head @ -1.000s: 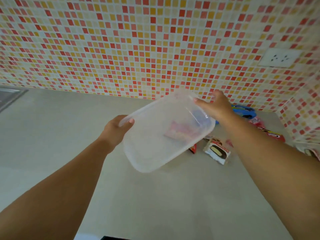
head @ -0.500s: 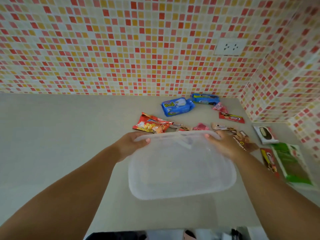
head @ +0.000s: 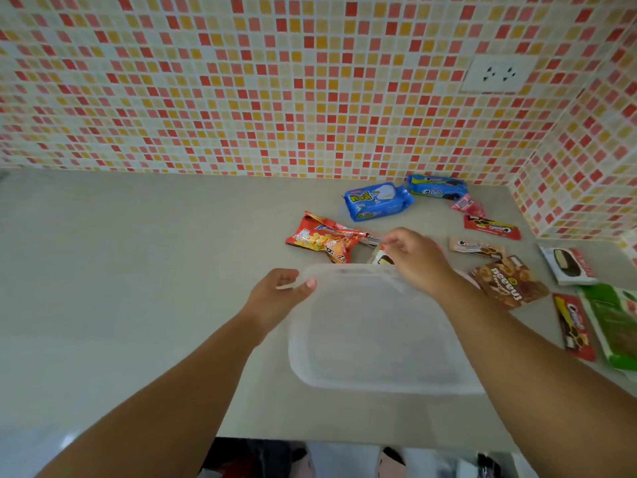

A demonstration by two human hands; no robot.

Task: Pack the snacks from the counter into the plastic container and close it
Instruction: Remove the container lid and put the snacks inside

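My left hand [head: 275,294] pinches the far-left corner of the plastic container [head: 372,336], thumb on the rim and fingers curled beneath. My right hand [head: 415,258] has let go of the far edge it held half a second ago and now reaches just past it, fingertips drawn together over a small white snack pack [head: 382,258]; whether they actually grip it I cannot tell. The container, lifted and tilted a second ago, sits flat on the grey counter [head: 138,270], empty. Beyond it lie a red chip bag [head: 320,240], a blue biscuit pack [head: 377,200] and a blue cookie pack [head: 437,188] near the mosaic tile wall [head: 241,98]. A brown snack pouch [head: 509,281] and a green packet [head: 617,322] rest to the right.
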